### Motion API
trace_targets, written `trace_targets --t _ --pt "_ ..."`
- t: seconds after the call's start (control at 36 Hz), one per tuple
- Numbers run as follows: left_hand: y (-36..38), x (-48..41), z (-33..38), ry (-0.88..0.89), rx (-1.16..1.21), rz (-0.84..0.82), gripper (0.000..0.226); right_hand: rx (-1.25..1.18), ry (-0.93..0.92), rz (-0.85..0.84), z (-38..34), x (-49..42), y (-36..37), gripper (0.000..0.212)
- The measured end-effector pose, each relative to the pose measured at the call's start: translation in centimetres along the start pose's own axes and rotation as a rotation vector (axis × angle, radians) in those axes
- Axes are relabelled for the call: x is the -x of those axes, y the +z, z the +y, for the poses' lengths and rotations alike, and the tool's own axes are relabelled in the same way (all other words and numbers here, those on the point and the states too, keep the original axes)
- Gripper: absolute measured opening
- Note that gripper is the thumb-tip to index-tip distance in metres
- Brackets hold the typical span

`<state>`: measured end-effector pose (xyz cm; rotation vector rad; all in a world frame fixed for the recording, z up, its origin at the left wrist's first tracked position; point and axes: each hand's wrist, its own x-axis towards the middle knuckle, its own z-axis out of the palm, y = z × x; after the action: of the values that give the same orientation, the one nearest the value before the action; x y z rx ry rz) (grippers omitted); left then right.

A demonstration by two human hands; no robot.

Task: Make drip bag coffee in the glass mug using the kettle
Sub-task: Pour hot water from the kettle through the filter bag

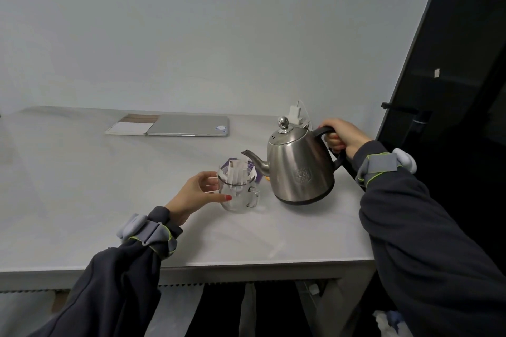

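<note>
Right grip (343, 137) clasps kettle (298, 169); left grip (195, 194) (fingers curled) holds glass mug (238, 197).

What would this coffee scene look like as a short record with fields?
Mug: clear glass mug, upright on the white table
Filter: white paper drip bag hung over the mug's rim
Kettle: shiny steel kettle, spout pointing at the drip bag
Hands: left hand holds the mug's side; right hand grips the kettle's black handle
Behind: closed silver laptop beside a spiral notebook
</note>
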<state>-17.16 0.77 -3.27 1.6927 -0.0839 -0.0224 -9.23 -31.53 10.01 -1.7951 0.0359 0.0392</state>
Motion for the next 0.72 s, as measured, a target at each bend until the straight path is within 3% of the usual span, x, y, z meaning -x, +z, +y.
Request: trace_targets --t 0.08,0.25,0.33,0.39,0.42,0.53,0.64,0.72 --pt "0.1 0.1 0.1 -0.009 -0.007 -0.044 0.092 -0.010 0.002 0.002 0.2 -0.1 0.1 0.044" --pt "1.1 -0.3 1.3 -0.001 -0.025 -0.157 0.090 0.001 0.001 0.010 0.3 -0.2 -0.3 0.062" --pt "1.8 -0.4 2.0 -0.025 -0.061 -0.187 0.120 0.001 -0.003 0.022 0.3 -0.2 -0.6 0.063" --pt "2.4 -0.3 2.3 -0.063 -0.050 -0.159 0.150 0.005 -0.003 0.031 0.3 -0.2 -0.6 0.061" --pt "2.7 -0.1 2.5 -0.067 -0.036 -0.133 0.155 0.010 -0.004 0.030 0.2 -0.2 -0.6 0.061" --pt "4.4 0.5 1.7 0.010 -0.069 0.057 0.125 0.015 -0.007 0.039 0.3 -0.3 -0.6 0.061" --pt "5.4 1.4 1.2 0.034 -0.146 0.108 0.150 0.023 -0.010 0.033 0.3 -0.2 -0.4 0.062" --pt "4.8 1.0 1.4 0.027 -0.164 0.126 0.151 0.021 0.001 0.043 0.4 -0.1 -0.3 0.063"
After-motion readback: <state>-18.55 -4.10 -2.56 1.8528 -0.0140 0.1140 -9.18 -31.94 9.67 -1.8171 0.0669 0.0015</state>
